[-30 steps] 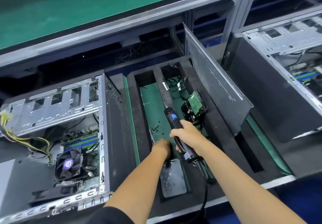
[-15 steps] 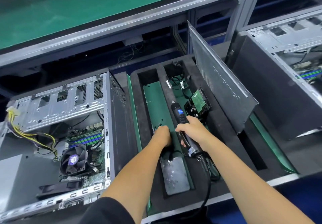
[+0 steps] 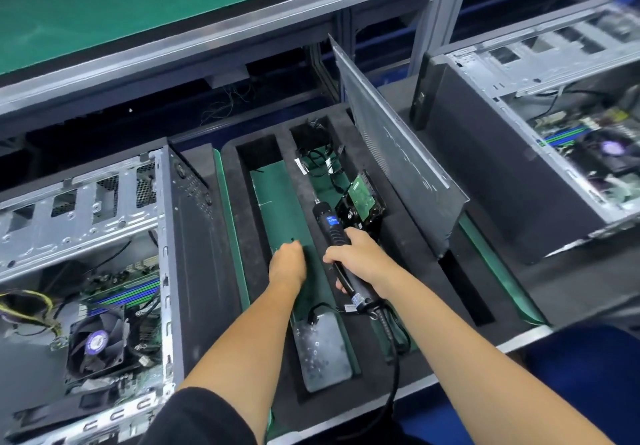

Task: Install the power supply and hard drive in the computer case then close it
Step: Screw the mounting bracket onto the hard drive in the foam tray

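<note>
two hands over the black foam tray (image 3: 408,237): right hand (image 3: 360,257) wrapped round the electric screwdriver (image 3: 334,233), left hand (image 3: 287,261) reaching down to the tray's green floor, fingers hidden, grip impossible to tell. hard drive (image 3: 363,199) propped on edge just beyond the driver. likely dense, rigid, shock-sensitive; best gripped by the side edges, off the green circuit board. open computer case (image 3: 104,237) at left.

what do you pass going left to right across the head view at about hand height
open computer case → left hand → electric screwdriver → right hand → leaning side panel → second case
</note>
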`<action>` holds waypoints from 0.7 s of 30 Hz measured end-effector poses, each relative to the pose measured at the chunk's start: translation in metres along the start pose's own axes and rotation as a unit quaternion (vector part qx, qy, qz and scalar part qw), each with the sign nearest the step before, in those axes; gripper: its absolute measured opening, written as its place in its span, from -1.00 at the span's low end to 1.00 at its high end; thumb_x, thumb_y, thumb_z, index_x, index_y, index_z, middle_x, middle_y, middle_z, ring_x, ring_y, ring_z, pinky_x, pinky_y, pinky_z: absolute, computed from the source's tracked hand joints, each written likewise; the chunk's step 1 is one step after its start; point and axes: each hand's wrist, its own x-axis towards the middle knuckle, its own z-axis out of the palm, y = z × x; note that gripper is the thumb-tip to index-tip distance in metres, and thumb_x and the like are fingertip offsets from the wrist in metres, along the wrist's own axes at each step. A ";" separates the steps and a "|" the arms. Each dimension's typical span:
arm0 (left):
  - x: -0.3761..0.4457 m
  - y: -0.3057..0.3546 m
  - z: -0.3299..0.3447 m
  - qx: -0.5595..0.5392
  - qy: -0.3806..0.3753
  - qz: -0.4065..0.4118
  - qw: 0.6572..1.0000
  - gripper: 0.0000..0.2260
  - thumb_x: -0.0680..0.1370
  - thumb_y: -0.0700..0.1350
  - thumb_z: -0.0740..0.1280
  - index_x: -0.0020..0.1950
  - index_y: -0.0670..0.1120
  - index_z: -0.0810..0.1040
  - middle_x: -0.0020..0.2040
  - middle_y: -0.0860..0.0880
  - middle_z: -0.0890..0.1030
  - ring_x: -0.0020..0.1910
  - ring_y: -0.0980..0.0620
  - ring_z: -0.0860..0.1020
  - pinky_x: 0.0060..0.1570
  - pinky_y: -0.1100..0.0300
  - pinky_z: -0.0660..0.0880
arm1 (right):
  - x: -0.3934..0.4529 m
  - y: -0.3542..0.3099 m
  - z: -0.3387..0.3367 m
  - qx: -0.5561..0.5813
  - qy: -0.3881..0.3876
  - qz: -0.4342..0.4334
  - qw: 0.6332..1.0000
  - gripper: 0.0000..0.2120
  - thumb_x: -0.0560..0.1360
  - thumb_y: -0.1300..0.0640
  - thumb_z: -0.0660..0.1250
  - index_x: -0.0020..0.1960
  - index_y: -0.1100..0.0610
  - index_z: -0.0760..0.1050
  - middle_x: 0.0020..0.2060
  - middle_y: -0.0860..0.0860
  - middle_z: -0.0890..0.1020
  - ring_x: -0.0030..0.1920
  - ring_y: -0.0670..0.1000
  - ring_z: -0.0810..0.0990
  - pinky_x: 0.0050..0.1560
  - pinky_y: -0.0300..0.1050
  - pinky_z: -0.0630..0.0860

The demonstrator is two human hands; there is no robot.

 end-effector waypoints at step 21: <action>-0.013 0.010 -0.027 0.129 -0.321 0.105 0.932 -0.70 0.51 -0.19 0.33 0.23 -0.22 0.52 0.15 -0.15 0.54 -0.08 -0.09 0.52 -0.06 0.12 0.51 | 0.012 0.002 0.014 -0.072 -0.008 0.006 0.997 -0.78 0.42 0.23 0.37 -0.05 0.15 0.33 -0.27 0.14 0.50 -0.43 0.12 0.51 -0.37 -0.07 0.48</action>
